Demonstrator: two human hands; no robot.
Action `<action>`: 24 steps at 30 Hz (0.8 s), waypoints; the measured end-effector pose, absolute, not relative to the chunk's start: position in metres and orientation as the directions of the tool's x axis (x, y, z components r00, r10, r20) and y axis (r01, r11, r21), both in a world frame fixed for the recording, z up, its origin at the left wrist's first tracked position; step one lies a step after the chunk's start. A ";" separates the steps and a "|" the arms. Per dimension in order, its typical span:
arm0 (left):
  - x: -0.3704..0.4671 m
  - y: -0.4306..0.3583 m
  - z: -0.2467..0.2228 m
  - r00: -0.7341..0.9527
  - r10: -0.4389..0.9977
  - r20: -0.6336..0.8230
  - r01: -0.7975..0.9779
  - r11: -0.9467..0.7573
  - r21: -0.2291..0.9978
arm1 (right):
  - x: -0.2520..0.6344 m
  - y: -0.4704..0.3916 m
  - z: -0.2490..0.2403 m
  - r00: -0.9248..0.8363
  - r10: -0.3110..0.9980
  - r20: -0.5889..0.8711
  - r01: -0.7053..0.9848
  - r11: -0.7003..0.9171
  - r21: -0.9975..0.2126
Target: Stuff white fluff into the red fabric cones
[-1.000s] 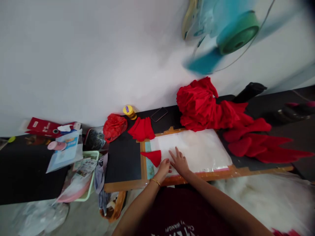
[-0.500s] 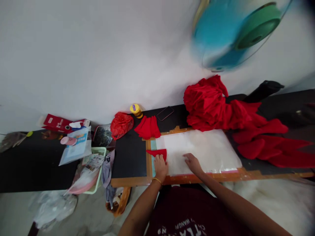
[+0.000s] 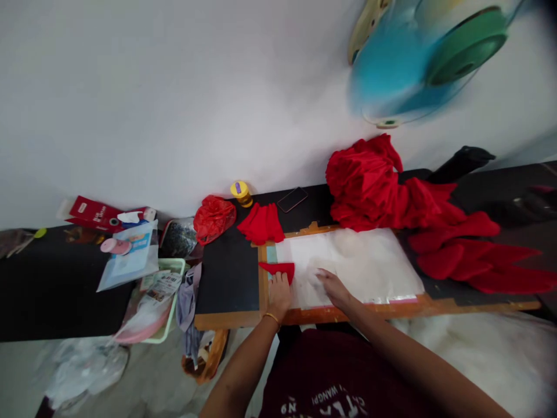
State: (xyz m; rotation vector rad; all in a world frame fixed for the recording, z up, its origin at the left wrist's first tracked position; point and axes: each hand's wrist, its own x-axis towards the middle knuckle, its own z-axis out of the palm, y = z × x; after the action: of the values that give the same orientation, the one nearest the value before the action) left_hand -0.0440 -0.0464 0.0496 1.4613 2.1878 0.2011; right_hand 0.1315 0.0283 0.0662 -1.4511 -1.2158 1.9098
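A small red cloth piece (image 3: 282,269) lies at the left end of a white, plastic-covered sheet (image 3: 361,261) on the black table. My left hand (image 3: 279,292) rests flat at its lower edge, fingertips on or against the cloth. Over the white sheet, to the right of the cloth, is my right hand (image 3: 333,285); its fingers are drawn together around a small pale thing too blurred to name. Beyond the sheet lies a fanned stack of red pieces (image 3: 262,224). A large heap of red cloth (image 3: 365,186) spreads along the back and right.
Behind the work are a phone (image 3: 292,200), a yellow-lidded jar (image 3: 242,194) and a red plastic bag (image 3: 214,219). A green basket (image 3: 174,302) hangs at the table's left part, near a red box (image 3: 96,214). A blurred blue fan (image 3: 391,69) is at the upper right.
My right hand has shifted slightly left, its fingers now drawn together. My left hand has slid a little down and left, uncovering more of the small red piece. The view has shifted slightly.
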 end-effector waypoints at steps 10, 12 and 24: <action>-0.067 -0.054 0.075 -0.310 0.924 -0.225 0.654 0.379 0.655 | 0.117 0.014 0.076 -0.509 0.699 -0.503 0.291 -0.411 -0.864; -0.063 -0.056 0.085 -0.325 0.927 -0.187 0.598 0.355 0.719 | 0.103 0.017 0.077 -0.553 0.699 -0.453 0.347 -0.301 -0.888; -0.048 -0.061 0.107 -0.493 0.833 -0.252 0.319 0.442 0.838 | 0.080 -0.014 0.080 -0.773 0.613 -0.162 0.415 0.296 -0.861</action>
State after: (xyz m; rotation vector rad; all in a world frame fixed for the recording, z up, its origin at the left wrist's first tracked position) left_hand -0.0479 -0.0608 0.1066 0.9634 2.0232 0.9792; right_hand 0.0804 -0.0139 0.0799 -0.9511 -2.3619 1.4741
